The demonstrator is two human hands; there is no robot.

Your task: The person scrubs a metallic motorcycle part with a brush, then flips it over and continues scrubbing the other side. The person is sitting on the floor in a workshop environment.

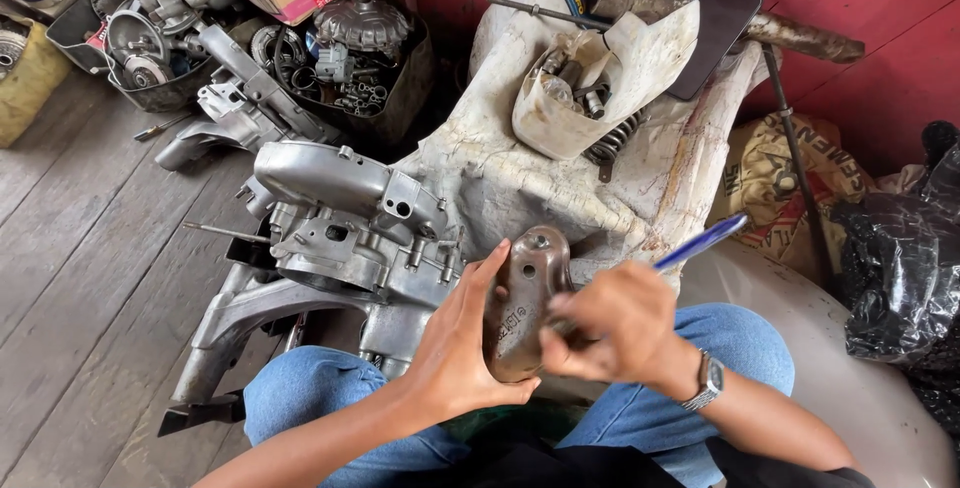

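L hand (462,348) cups a brownish cast metal cover (522,300) from its left side, fingers wrapped behind, thumb up near the top edge; firm hold. R hand (612,326) is closed narrow on a blue pen-like tool (700,242), tip end against the cover's right face, blue shaft sticking up and right past the knuckles. Wristwatch (708,380) on R wrist. Just beyond the grip, upper left: silver engine crankcase (345,228) on plank floor (70,248). Behind it, a dirty white cloth (520,183).
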